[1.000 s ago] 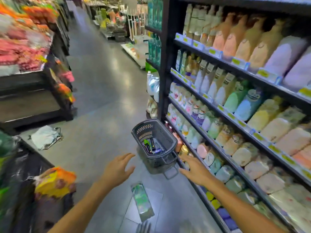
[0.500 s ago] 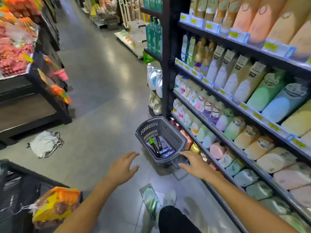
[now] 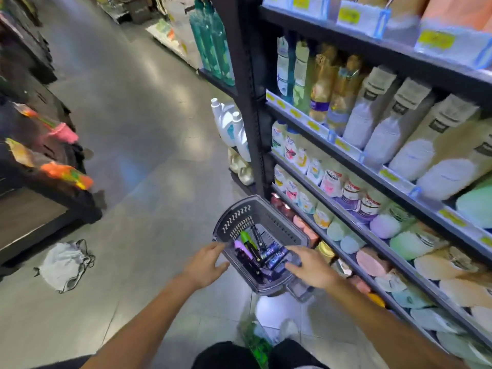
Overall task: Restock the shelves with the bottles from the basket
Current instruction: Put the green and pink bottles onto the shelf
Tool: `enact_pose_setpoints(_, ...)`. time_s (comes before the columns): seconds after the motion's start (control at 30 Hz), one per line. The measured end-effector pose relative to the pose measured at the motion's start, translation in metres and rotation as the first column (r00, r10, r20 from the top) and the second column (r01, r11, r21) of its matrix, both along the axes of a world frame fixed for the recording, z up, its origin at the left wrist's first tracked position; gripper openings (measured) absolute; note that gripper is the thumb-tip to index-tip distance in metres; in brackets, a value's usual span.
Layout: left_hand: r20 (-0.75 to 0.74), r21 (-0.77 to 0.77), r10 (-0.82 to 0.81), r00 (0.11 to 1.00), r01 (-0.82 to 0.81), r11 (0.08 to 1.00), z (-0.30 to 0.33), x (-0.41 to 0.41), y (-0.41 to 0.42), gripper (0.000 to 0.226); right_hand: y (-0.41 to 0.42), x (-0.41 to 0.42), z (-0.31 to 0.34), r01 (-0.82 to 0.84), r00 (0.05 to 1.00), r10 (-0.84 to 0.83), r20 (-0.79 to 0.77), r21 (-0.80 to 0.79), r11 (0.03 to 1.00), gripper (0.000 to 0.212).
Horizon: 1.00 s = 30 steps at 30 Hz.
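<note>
Grey plastic basket [image 3: 277, 230] with slotted walls sits on the tiled floor [image 3: 138, 145], just beside the bottom of the shelves [image 3: 372, 179]. Inside lie several bottles [image 3: 263, 255], on their sides: dark purple and black tubes, one with a bright green cap, one pale lilac; labels too blurred to read. Left hand [image 3: 206, 265] reaches to the basket's near left rim, fingers spread and relaxed, holding nothing; contact with the rim unclear. Right hand [image 3: 310, 266] hovers over the basket's near right corner, fingers straight, tips at or just above the dark bottles, not closed on any. Shelves packed with pastel bottles and pouches. A white drawstring bag [image 3: 65, 265] lies on the floor, well apart to the left.
</note>
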<state>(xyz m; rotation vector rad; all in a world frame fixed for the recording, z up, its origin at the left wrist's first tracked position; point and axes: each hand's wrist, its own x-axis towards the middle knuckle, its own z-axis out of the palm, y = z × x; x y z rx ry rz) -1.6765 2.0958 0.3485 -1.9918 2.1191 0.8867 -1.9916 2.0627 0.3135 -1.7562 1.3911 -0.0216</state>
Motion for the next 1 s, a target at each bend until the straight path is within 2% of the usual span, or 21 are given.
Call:
enact_pose_setpoints(0.27, -0.030, 0.149, -0.055, 0.998, 0.059, 0.987, -0.059, 0.038, -0.114, 0.050, -0.066, 0.031, -0.051, 0.148, 0.989, -0.145, -0.029, 0.112, 0.983, 0.059)
enact_pose_setpoints(0.47, -0.129, 0.307, 0.008, 0.992, 0.032, 0.951, -0.151, 0.080, -0.206, 0.042, -0.123, 0.087, -0.103, 0.200, 0.972, -0.170, -0.161, 0.193, 0.961, 0.053)
enact_pose_setpoints(0.57, -0.143, 0.361, 0.073, 0.987, -0.017, 0.932, -0.217, 0.096, -0.244, 0.040, -0.154, 0.114, -0.153, 0.240, 0.961, -0.198, -0.193, 0.229, 0.943, 0.054)
enact_pose_setpoints(0.7, -0.219, 0.398, 0.152, 0.964, -0.054, 0.916, -0.307, 0.101, -0.284, 0.026, -0.188, 0.147, -0.226, 0.250, 0.966, -0.215, -0.145, 0.306, 0.919, 0.050)
enact_pose_setpoints(0.8, -0.209, 0.413, 0.180, 0.961, -0.080, 0.907, -0.387, 0.102, -0.296, 0.036, -0.198, 0.160, -0.300, 0.217, 0.972, -0.176, -0.158, 0.301, 0.929, 0.050)
enact_pose_setpoints(0.9, -0.284, 0.518, 0.358, 0.889, -0.172, 0.838, -0.477, 0.098, -0.299, 0.025, -0.201, 0.166, -0.373, 0.213, 0.976, -0.176, -0.131, 0.367, 0.905, 0.050)
enact_pose_setpoints(0.93, -0.289, 0.549, 0.426, 0.858, -0.216, 0.808, -0.535, 0.103, -0.290, 0.021, -0.201, 0.166, -0.397, 0.209, 0.977, -0.175, -0.121, 0.378, 0.902, 0.050)
enact_pose_setpoints(0.97, -0.261, 0.571, 0.495, 0.829, -0.281, 0.772, -0.577, 0.102, -0.286, 0.016, -0.200, 0.166, -0.419, 0.203, 0.979, -0.175, -0.108, 0.386, 0.900, 0.049)
enact_pose_setpoints(1.0, -0.231, 0.588, 0.564, 0.793, -0.348, 0.730, -0.594, 0.096, -0.289, 0.014, -0.199, 0.165, -0.440, 0.198, 0.980, -0.173, -0.099, 0.392, 0.898, 0.049)
